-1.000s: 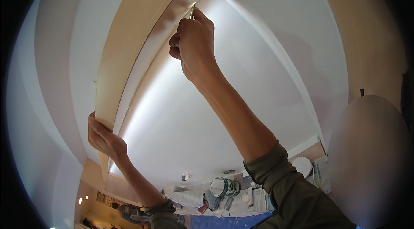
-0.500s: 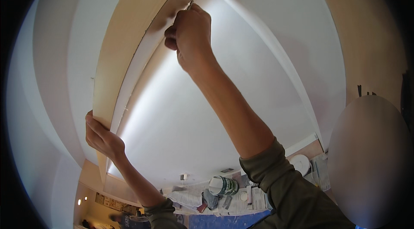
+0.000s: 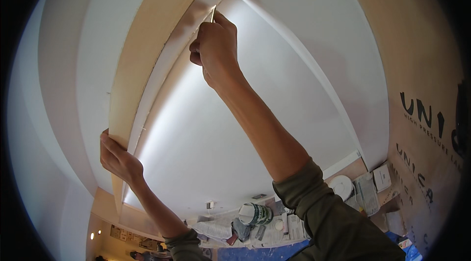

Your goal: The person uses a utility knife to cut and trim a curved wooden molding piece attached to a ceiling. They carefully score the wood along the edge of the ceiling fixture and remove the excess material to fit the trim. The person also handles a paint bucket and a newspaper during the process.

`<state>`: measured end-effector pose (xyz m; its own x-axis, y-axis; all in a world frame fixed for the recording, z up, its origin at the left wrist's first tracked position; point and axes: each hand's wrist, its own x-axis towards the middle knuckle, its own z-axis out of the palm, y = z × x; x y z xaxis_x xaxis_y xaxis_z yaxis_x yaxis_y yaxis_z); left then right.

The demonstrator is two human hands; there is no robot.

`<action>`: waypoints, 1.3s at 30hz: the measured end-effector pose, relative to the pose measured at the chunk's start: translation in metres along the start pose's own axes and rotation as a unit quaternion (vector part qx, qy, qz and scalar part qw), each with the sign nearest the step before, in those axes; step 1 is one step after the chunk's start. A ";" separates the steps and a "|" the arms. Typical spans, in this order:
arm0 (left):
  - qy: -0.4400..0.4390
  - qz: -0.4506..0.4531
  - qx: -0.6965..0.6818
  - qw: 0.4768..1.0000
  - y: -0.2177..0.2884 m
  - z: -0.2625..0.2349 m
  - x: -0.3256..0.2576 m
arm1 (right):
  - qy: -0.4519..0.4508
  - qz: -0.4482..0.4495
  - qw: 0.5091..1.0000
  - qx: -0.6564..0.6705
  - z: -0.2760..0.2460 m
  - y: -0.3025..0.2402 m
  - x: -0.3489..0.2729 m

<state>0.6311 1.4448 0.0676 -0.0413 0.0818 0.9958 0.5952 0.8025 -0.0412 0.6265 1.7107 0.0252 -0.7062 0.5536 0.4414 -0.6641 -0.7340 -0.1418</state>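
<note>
My right hand [image 3: 216,47] is raised to the upper middle, fingers closed around a thin, narrow tool [image 3: 213,14] with a bright edge. Its kind is mostly hidden in the fist. The tip touches or nearly touches the seam between a pale strip [image 3: 169,47] and the lit white recessed panel [image 3: 255,99], not far from the corner. Lower on the left, my left hand [image 3: 120,158] grips the edge of a long light-wood board [image 3: 140,45], fingers on its outer face. A small pale sliver [image 3: 143,128] sticks out from the seam between my hands.
Below lies a paper-covered surface with a green-and-white tub [image 3: 255,213], crumpled plastic sheet [image 3: 216,229], a round white lid [image 3: 340,187] and a white box [image 3: 381,177]. A printed brown panel [image 3: 417,64] stands at right. A person [image 3: 142,255] is small at the lower left.
My right hand has drawn back slightly down the seam, and more of the thin tool shows. The left hand keeps its grip. The blurred oval shape at the right is gone.
</note>
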 end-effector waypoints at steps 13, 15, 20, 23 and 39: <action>0.012 0.018 0.010 1.000 0.000 0.001 0.001 | 0.017 -0.022 0.999 -0.027 0.007 0.004 -0.001; 0.026 0.021 -0.004 0.999 0.003 0.002 0.000 | 0.021 -0.016 1.000 -0.007 0.010 0.001 0.002; 0.003 0.002 -0.004 1.000 0.002 0.002 0.000 | 0.027 -0.040 0.999 -0.004 0.012 0.002 0.004; -0.002 0.024 0.016 1.000 0.001 0.001 0.002 | 0.050 -0.038 0.998 -0.026 0.010 0.007 -0.003; 0.030 0.012 0.030 0.999 0.001 0.004 -0.001 | 0.009 -0.016 1.000 0.003 0.006 -0.004 0.004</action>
<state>0.6290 1.4479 0.0665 0.0219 0.0660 0.9976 0.5461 0.8350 -0.0672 0.6277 1.7131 0.0332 -0.6886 0.5836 0.4304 -0.6852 -0.7180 -0.1226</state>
